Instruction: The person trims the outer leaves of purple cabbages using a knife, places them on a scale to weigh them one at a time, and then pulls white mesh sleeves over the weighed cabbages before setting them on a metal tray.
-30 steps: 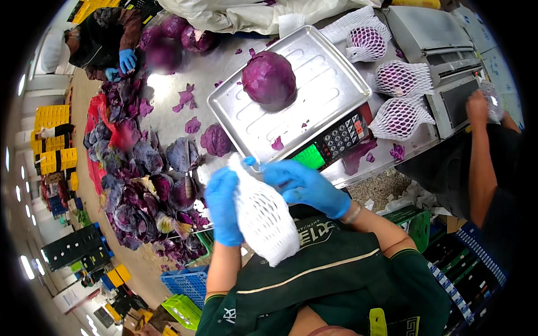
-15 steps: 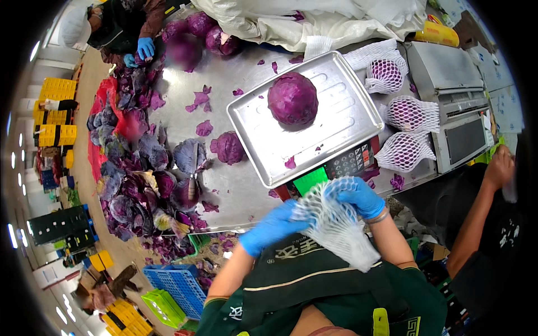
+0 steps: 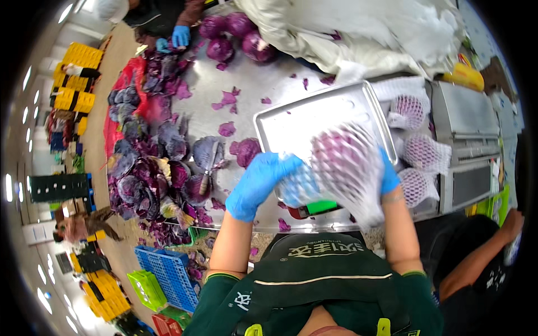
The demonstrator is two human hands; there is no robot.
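A red cabbage (image 3: 339, 148) sits in a white foam net sleeve (image 3: 367, 199), blurred by motion, above the near part of a metal tray (image 3: 300, 115). My left hand (image 3: 255, 185), in a blue glove, grips the sleeve's left end; its fingers show through the mesh. On the other side my right hand (image 3: 389, 173), gloved too, holds the netted cabbage, its fingers mostly hidden. Part of a green display (image 3: 321, 206) shows below the tray. A bare red cabbage (image 3: 246, 151) lies left of the tray.
Netted cabbages (image 3: 421, 151) stand right of the tray, beside a metal machine (image 3: 468, 123). Loose leaves (image 3: 131, 187) heap at the left with a knife (image 3: 208, 168) nearby. Whole cabbages (image 3: 219, 49) and a co-worker's gloved hand (image 3: 181, 36) are at the far left. Another person's arm (image 3: 479, 257) is at right.
The cabbage that lay on the tray is now inside the foam sleeve between my hands. Both hands have moved forward over the tray's near side, and the view has shifted.
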